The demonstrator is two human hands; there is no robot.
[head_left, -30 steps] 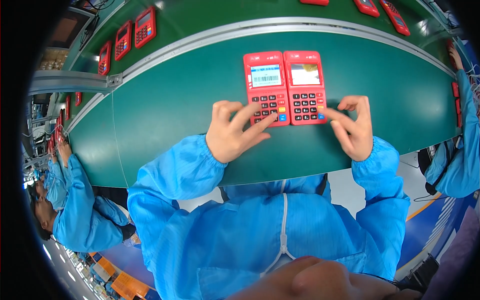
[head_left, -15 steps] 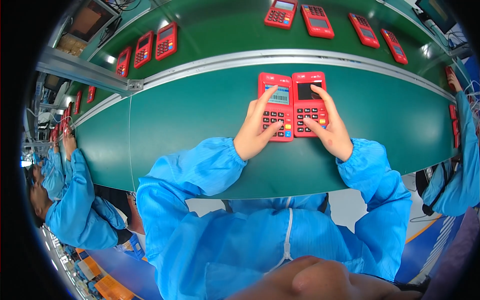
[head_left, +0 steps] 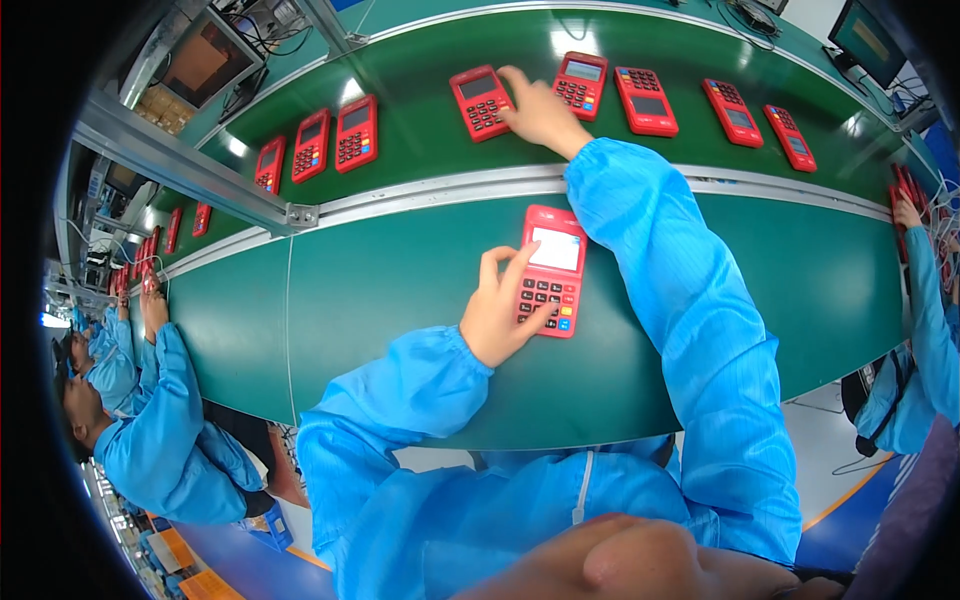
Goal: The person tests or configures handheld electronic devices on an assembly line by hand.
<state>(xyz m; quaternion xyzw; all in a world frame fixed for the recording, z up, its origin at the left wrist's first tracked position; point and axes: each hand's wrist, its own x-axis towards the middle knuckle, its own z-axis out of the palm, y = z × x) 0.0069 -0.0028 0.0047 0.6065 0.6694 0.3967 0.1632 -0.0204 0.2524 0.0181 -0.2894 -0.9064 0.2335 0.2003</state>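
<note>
In front of me on the green table lies a red handheld payment terminal (head_left: pixel 547 300) with a lit screen. My left hand (head_left: pixel 503 305) grips its left side, index finger at the screen and thumb over the keypad. My right arm stretches across the metal rail to the far dark green strip. There my right hand (head_left: pixel 540 110) holds the right edge of a second red payment terminal (head_left: pixel 478 100), its thumb by the keys. Just right of that hand lies another payment terminal (head_left: pixel 582 85), partly covered by it.
More red payment terminals (head_left: pixel 355 132) lie along the green strip (head_left: pixel 420 140) on both sides. A silver rail (head_left: pixel 420 200) divides it from the table (head_left: pixel 380 260). A metal post (head_left: pixel 190 165) crosses at left. Co-workers in blue sit at left (head_left: pixel 170 420) and right (head_left: pixel 925 330).
My right hand has carried one payment terminal from the table over the rail onto the far strip. The terminal under my left hand stays on the table; its screen now shows mostly white.
</note>
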